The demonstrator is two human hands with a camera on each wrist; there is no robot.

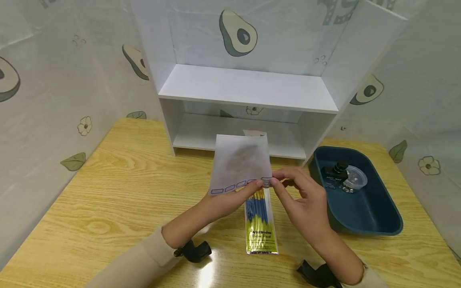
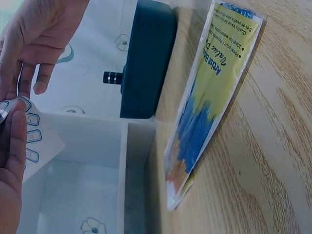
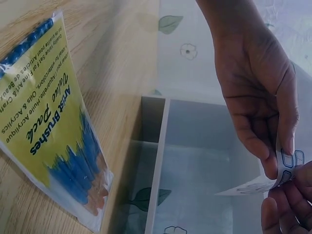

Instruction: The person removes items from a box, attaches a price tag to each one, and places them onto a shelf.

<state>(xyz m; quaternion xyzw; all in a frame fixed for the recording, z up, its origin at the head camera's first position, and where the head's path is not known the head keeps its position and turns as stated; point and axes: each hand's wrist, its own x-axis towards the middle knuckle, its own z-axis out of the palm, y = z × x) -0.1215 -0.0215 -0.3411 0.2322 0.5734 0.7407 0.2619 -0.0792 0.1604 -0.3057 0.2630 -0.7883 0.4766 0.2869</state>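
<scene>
A white sheet of stickers (image 1: 240,160) with a row of blue-outlined rectangles along its near edge is held up above the table. My left hand (image 1: 227,203) grips that near edge, its thumb on top and its other fingers hidden beneath. At the sheet's near right corner, my right hand (image 1: 306,202) pinches the end of the row between thumb and forefinger. The corner bends there in the right wrist view, where the sheet (image 3: 251,188) appears nearly edge-on. Whether a sticker has lifted off cannot be told. Below the hands lies a clear-wrapped pack of artist brushes (image 1: 260,234).
A white two-level shelf (image 1: 248,90) stands at the back. To the right sits a dark teal bin (image 1: 363,218) containing a black box (image 1: 332,176), a black-capped bottle (image 1: 340,167) and a round clear container (image 1: 356,178). Avocado-print sheeting surrounds the wooden table (image 1: 119,192).
</scene>
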